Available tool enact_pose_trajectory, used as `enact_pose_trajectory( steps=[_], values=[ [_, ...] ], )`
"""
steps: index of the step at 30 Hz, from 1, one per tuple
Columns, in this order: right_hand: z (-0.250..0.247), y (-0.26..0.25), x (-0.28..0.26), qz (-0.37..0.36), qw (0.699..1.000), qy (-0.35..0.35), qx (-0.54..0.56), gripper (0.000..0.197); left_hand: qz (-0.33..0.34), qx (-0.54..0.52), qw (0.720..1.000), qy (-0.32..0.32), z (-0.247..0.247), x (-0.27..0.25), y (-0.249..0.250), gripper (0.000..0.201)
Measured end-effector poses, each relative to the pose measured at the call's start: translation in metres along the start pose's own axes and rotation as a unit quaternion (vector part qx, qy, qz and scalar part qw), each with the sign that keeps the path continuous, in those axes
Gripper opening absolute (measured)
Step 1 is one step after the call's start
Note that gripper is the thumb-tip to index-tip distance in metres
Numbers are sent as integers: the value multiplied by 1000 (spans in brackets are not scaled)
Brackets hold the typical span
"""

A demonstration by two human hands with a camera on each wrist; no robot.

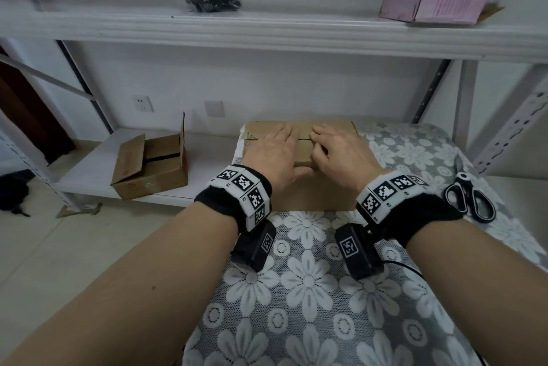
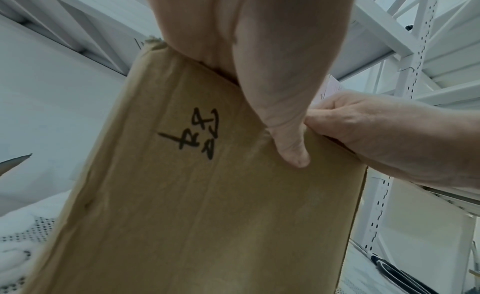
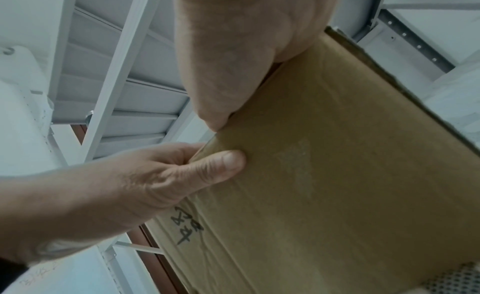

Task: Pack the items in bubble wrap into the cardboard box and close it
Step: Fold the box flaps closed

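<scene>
Centre frame, on a grey floral tablecloth [image 1: 308, 279]: cardboard box [image 1: 317, 190], flaps down. Left hand [image 1: 274, 155] flat on top, fingers straight; right hand [image 1: 338, 155] curled, pinching a flap edge. White shelving [image 1: 267, 30] behind, scissors [image 1: 471, 199] at right.

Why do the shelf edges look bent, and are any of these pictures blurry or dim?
Head view: the wide lens bows the shelf; light is even and soft, the edges smeared. Left wrist view: dim, with a bluish cast; the handwriting on the cardboard box stays legible. Right wrist view: equally dim, and the nearest skin is out of focus.
</scene>
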State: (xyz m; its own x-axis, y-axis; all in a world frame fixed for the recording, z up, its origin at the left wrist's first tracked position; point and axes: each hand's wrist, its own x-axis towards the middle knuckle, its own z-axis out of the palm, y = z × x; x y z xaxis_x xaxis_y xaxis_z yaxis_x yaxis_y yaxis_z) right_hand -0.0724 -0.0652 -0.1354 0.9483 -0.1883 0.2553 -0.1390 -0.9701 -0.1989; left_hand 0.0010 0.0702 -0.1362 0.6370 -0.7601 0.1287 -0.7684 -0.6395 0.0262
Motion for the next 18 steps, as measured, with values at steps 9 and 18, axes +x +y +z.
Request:
enact_pose_trajectory(
  steps=[9, 18],
  values=[
    [-2, -5, -9, -13, 999, 1, -45, 45, -21, 21, 999, -23, -4, -5, 6, 90],
    [-21, -11, -34, 38, 997, -50, -38, 64, -29, -9, 999, -16, -27, -12, 16, 90]
  ],
)
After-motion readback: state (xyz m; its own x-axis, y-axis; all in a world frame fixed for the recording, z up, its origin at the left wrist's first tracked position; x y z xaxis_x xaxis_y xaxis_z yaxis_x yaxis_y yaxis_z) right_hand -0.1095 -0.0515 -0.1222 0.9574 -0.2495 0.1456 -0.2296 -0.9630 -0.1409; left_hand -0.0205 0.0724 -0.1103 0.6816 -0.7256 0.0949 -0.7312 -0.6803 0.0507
